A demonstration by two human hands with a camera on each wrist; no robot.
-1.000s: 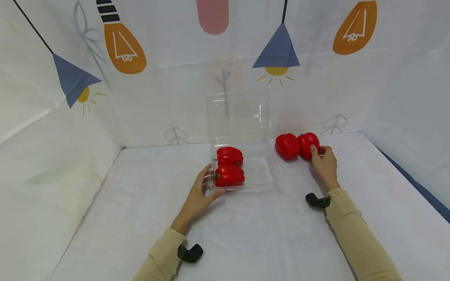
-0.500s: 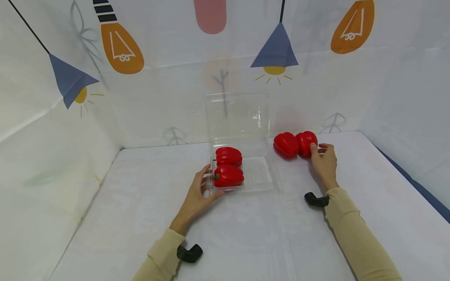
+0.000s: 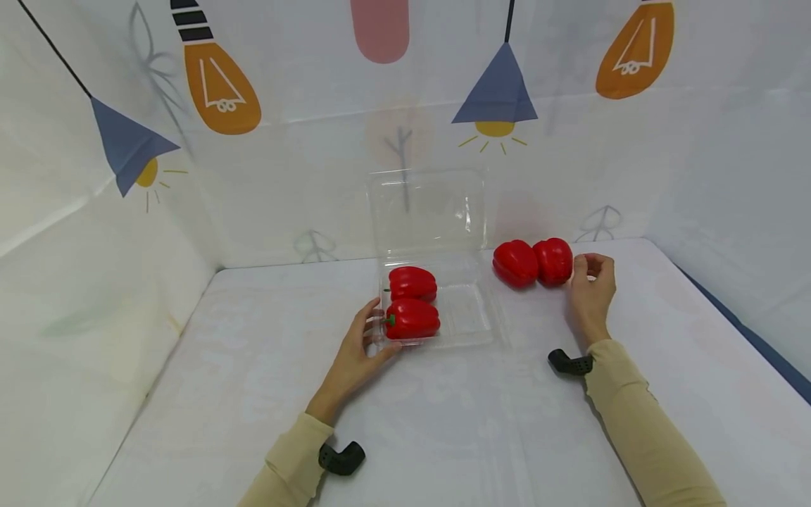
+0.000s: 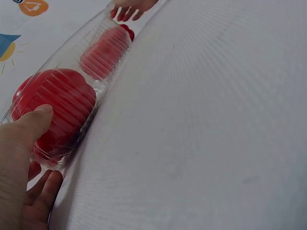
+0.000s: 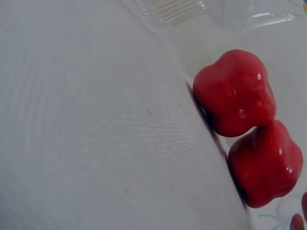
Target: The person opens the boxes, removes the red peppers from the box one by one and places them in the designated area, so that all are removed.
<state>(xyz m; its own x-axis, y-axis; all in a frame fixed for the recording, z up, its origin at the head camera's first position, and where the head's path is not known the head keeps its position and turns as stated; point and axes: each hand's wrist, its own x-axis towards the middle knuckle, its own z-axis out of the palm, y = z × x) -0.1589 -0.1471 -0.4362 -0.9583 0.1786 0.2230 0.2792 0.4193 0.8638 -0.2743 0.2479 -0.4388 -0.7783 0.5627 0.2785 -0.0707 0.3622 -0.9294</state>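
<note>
A clear plastic clamshell box [image 3: 467, 325] stands in mid-table in the head view, its lid [image 3: 431, 211] raised at the back. Along its left side lie two red bell peppers, a rear one [image 3: 412, 283] and a front one [image 3: 412, 319]. My left hand [image 3: 351, 359] holds the box's near left corner, thumb [image 4: 37, 122] against the ribbed wall. To the box's right, two more bell peppers touch each other, one on the left [image 3: 516, 264] and one on the right [image 3: 554, 262]. Just beside the right pepper, my right hand [image 3: 592, 292] holds nothing, fingers loosely bent.
The white-covered table [image 3: 437, 422] meets a printed fabric backdrop [image 3: 304, 190] right behind the box and peppers. Fabric walls rise at both sides. A black wrist device sits on the left sleeve [image 3: 342, 458] and another on the right sleeve [image 3: 570, 362].
My right hand has let go of the right pepper and drawn slightly to the right. That pepper now rests beside its neighbour. The left hand stays at the box corner.
</note>
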